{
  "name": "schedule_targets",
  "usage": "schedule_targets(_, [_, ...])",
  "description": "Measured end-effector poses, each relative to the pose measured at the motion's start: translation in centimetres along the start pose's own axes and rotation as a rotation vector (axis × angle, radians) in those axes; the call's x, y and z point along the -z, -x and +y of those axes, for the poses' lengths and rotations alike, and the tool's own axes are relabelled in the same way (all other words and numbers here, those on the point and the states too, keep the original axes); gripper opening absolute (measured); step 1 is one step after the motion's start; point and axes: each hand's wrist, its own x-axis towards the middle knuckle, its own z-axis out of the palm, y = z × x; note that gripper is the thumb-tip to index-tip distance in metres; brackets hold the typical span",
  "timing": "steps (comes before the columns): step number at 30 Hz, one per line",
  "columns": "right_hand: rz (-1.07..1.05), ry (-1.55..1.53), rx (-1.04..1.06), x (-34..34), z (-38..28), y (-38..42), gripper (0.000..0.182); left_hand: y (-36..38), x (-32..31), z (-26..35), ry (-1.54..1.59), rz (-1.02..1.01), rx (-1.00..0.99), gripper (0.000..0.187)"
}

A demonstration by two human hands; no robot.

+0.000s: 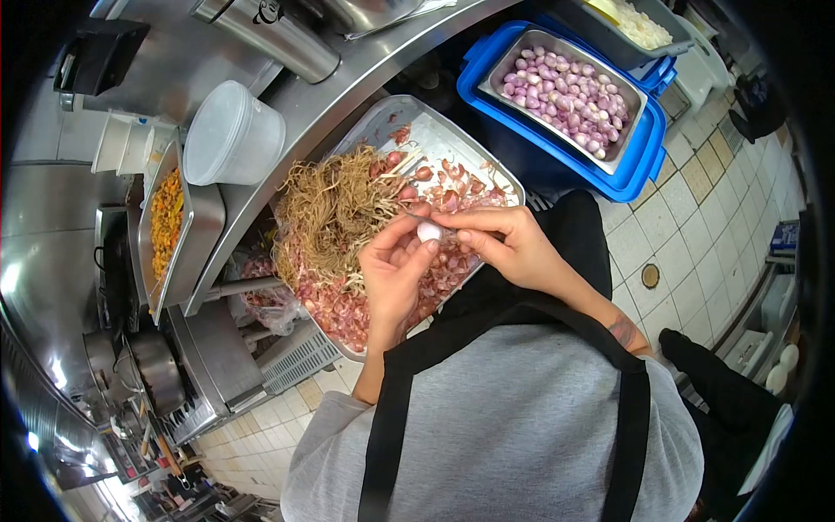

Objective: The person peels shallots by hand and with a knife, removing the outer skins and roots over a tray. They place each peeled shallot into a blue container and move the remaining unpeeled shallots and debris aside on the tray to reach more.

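My left hand (393, 265) has its fingers closed around a pale, mostly peeled shallot (429, 231). Against the shallot's right side, my right hand (504, 239) pinches with thumb and forefinger; a thin greyish thing there is too small to make out. Both hands are above a metal tray (503, 178). Heaped in it are dry roots and stalks (335, 209), a thick layer of reddish papery skins (352, 309), and some unpeeled shallots (409, 192). To the upper right, a metal pan of peeled shallots (570, 100) rests on a blue lid (642, 174).
A steel counter (348, 78) curves along the left, carrying a white lidded tub (230, 135) and a steel canister (278, 39). Nearby is a pan of chopped orange food (165, 222). A grey container with white pieces (642, 26) stands at top right. Another person's dark-clad leg (722, 374) is at right.
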Motion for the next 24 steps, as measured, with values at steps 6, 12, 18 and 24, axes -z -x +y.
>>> schedule_targets(6, [0.189,-0.280,-0.197,0.0,0.3,-0.3,0.029,-0.4,-0.7,0.0,0.096,0.057,0.055,0.036])
schedule_targets(12, [0.183,-0.019,-0.064,-0.9,-0.4,0.3,0.032,-0.8,-0.1,-0.7,0.218,0.141,0.084,0.037])
schedule_targets(18, [0.125,0.087,0.169,-1.7,-0.5,0.2,0.039,-0.6,0.3,-1.7,0.343,0.133,0.030,0.036])
schedule_targets(24, [0.060,0.092,0.114,-1.2,-0.7,0.3,0.036,-0.6,0.3,-1.9,0.344,0.116,-0.030,0.037])
